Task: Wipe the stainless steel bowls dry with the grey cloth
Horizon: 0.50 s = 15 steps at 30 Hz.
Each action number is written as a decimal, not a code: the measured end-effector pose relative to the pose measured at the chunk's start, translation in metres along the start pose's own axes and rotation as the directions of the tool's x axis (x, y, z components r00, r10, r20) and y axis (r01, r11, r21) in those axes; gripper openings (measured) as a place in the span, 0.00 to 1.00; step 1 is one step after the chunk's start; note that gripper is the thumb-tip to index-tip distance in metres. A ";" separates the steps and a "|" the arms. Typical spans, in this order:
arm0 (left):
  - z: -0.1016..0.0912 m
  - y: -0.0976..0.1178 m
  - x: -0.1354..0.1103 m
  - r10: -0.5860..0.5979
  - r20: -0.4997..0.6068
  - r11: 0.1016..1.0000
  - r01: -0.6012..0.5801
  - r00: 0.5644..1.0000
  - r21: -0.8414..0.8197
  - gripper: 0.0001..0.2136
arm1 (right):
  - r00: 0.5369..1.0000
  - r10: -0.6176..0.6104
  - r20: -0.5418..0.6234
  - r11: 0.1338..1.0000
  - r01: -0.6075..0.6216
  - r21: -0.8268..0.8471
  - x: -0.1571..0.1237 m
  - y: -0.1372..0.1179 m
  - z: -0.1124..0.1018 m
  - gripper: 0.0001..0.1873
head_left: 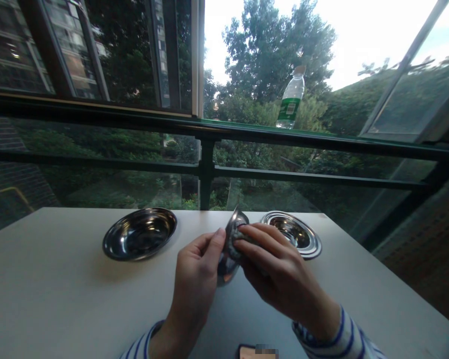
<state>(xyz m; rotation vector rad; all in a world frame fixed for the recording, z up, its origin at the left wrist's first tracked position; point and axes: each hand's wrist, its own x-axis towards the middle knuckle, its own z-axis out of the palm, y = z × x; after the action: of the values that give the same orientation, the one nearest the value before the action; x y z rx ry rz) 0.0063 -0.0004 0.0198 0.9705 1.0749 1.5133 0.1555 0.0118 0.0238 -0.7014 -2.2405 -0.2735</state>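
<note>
Between my hands a small shiny metal bowl (228,271) is tipped on its side above the table. My left hand (196,271) grips its left rim, thumb on top. My right hand (280,267) reaches in from the right with its fingers closed over a grey, rough-textured scouring pad (234,241), pressed against the bowl's inside. Those fingers hide most of the pad. Just behind my right hand stand nested metal bowls (314,244), partly covered by it. A larger, dark-looking metal bowl (114,245) rests on the table to the left.
The white table (60,289) ends at a green railing (239,130) before the window. A clear bottle with a green label (288,108) stands beyond the rail. At the near edge lies a phone (247,353), partly cut off.
</note>
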 end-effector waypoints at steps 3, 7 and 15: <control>0.000 -0.002 0.000 0.007 0.020 1.000 -0.007 1.000 0.006 0.13 | 1.000 -0.011 -0.023 1.000 0.011 -0.024 0.000 -0.001 -0.001 0.13; 0.000 -0.003 -0.001 0.010 0.032 1.000 -0.010 0.999 -0.008 0.14 | 0.996 0.052 -0.069 0.997 -0.055 -0.047 0.000 -0.001 -0.002 0.14; 0.001 -0.001 -0.001 0.020 0.037 1.000 -0.019 0.999 -0.019 0.13 | 0.996 0.054 -0.077 0.995 -0.060 -0.081 0.000 -0.003 -0.003 0.14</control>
<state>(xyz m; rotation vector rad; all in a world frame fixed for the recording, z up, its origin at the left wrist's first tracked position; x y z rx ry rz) 0.0078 -0.0014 0.0187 0.9947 1.0260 1.5129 0.1557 0.0083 0.0254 -0.7855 -2.1444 -0.3614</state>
